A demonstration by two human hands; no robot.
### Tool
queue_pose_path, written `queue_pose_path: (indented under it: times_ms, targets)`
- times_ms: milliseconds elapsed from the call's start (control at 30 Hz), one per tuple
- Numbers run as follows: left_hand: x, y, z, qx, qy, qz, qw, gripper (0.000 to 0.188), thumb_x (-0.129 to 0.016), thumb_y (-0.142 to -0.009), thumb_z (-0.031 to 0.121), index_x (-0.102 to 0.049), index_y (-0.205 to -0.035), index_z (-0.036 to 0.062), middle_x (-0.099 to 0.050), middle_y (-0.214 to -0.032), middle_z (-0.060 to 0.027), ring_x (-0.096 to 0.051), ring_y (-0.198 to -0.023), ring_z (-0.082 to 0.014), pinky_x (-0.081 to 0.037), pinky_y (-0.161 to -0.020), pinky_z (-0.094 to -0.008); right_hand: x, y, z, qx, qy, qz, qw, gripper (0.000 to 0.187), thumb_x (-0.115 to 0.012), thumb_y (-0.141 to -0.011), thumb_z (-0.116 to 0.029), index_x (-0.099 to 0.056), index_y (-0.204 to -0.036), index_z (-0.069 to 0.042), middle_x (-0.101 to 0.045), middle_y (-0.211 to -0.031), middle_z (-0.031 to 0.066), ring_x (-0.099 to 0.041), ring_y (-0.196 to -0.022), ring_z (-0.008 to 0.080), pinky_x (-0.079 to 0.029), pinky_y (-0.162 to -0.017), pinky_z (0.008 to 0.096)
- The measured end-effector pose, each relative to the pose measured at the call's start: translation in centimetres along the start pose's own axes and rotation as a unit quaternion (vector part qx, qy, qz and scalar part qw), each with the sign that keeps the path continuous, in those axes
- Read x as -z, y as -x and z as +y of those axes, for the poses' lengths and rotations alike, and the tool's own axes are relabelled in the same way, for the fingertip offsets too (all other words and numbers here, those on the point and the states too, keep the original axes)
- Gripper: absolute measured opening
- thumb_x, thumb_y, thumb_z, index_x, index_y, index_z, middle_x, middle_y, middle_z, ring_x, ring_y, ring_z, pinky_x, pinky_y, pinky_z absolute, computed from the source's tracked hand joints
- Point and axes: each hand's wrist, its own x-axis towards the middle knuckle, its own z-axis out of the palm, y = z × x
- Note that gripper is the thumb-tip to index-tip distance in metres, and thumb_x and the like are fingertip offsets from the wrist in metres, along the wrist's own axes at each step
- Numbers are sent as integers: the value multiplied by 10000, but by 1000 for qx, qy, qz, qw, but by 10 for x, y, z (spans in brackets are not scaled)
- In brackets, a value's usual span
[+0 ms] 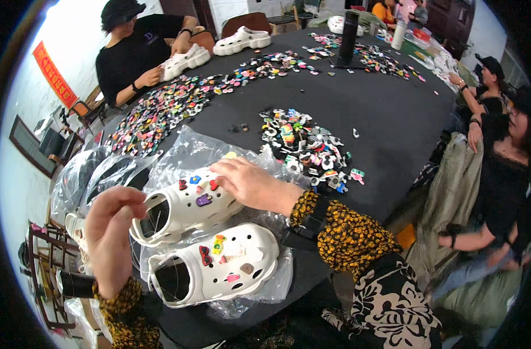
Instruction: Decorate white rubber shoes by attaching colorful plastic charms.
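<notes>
Two white clogs with colourful shoe charms lie side by side on clear plastic bags in front of me. My right hand [251, 181] rests over the toe of the farther clog [187, 219], its fingers bent down on the upper beside a yellow charm [230, 155]. That clog also carries a purple charm [203, 200] and a blue flower charm [195, 180]. Near its heel my left hand [111, 232] is raised, fingers curled toward the thumb; what they hold, if anything, is hidden. Untouched, the nearer clog [256, 247] bears several charms, among them red sunglasses [205, 256].
A pile of loose charms [306, 148] lies beyond my right hand, and a longer spread [166, 113] runs along the far left. Across the black table [387, 116] a person handles a white clog [185, 63]. A dark bottle [348, 38] stands farther back. More people are at the right.
</notes>
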Motion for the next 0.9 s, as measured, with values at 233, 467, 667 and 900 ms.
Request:
queue_pose_path:
  times_ms: [233, 467, 667, 900]
  targets:
    - [24, -9, -59, 95, -151, -29, 984, 137, -614, -892, 88, -599, -936, -40, -597, -832, -19, -532, -767, -68, -448, -687, -227, 2, -3, -6, 7, 5, 27, 1000, 306, -499, -963, -195, -567, -1174, 16, -609, -1156, 197, -540, -1125, 352, -426, -985, 432]
    - [18, -13, -79, 100, -193, -129, 967, 293, -618, -919, 132, -576, -1131, -66, -627, -1001, -54, -573, -911, -103, -484, -812, -261, 4, -3, -7, 2, 16, 9, 1000, 318, -494, -970, -204, -560, -1203, 2, -595, -1183, 202, -531, -1140, 351, -419, -992, 430]
    - [11, -14, -87, 164, -278, -243, 915, 296, -659, -912, 210, -663, -1044, -55, -666, -827, -60, -546, -764, -78, -479, -714, -277, 5, -2, -9, 24, 32, 12, 999, 339, -482, -985, -217, -545, -1223, 16, -592, -1181, 223, -529, -1139, 370, -415, -998, 445]
    - [16, -6, -95, 187, -105, -266, 940, 256, -621, -944, 141, -654, -1125, -37, -698, -994, -36, -563, -897, -59, -470, -831, -257, 8, -3, -12, 30, 13, 31, 999, 307, -526, -963, -179, -572, -1183, 30, -609, -1145, 207, -546, -1101, 362, -431, -967, 428]
